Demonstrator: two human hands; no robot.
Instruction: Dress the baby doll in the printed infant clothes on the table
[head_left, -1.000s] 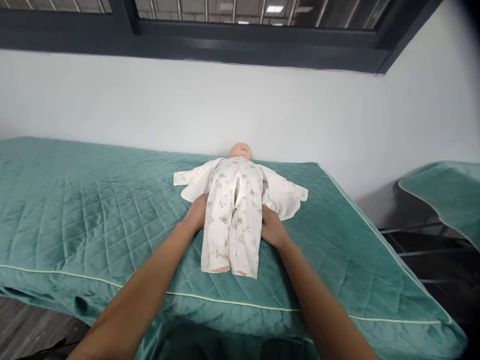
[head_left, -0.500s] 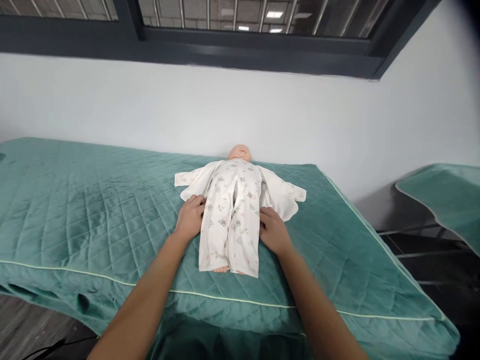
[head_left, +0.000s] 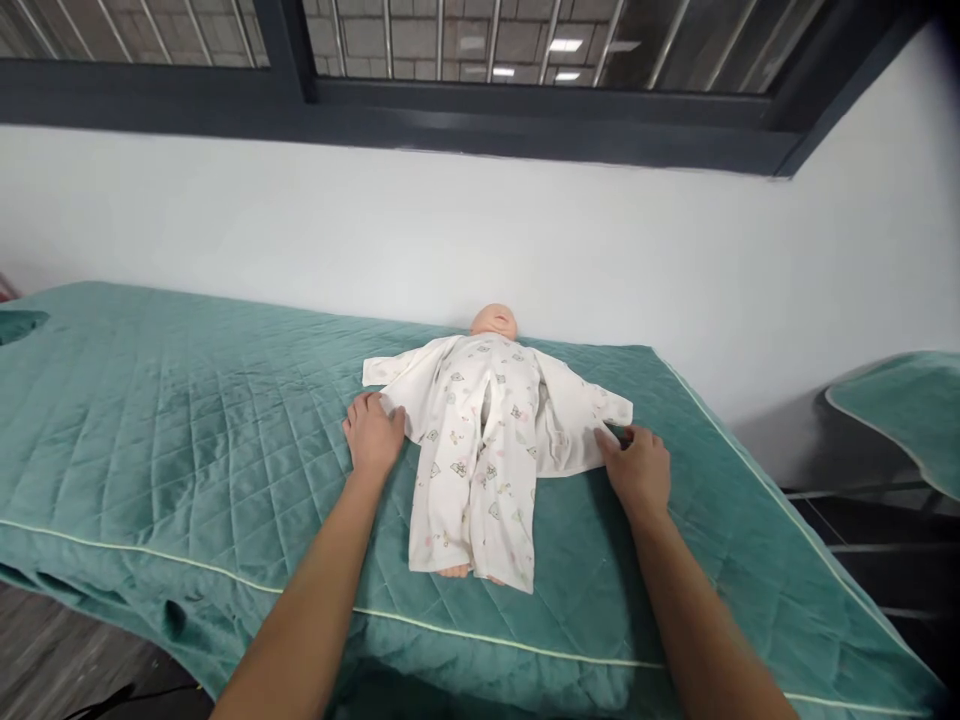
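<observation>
A baby doll (head_left: 495, 322) lies on its back, its head toward the wall. Printed white baby trousers (head_left: 472, 490) lie over its body, with the feet just showing below the hems. On both sides a white baby top (head_left: 566, 420) spreads out from under the trousers, sleeves stretched outward. My left hand (head_left: 373, 432) pinches the edge of the top's left panel below the sleeve. At the opposite panel, my right hand (head_left: 637, 465) holds the outer edge between thumb and fingers. Whatever is under the trousers is hidden.
The doll lies on a bed with a green quilted cover (head_left: 225, 430). A white wall (head_left: 420, 240) with a dark window frame (head_left: 525, 120) rises behind. Off to the right stands another green-covered surface (head_left: 907, 410).
Both hands have moved outward from the sides of the trousers to the edges of the top. The right panel is pulled out wider and flatter. The view has shifted slightly.
</observation>
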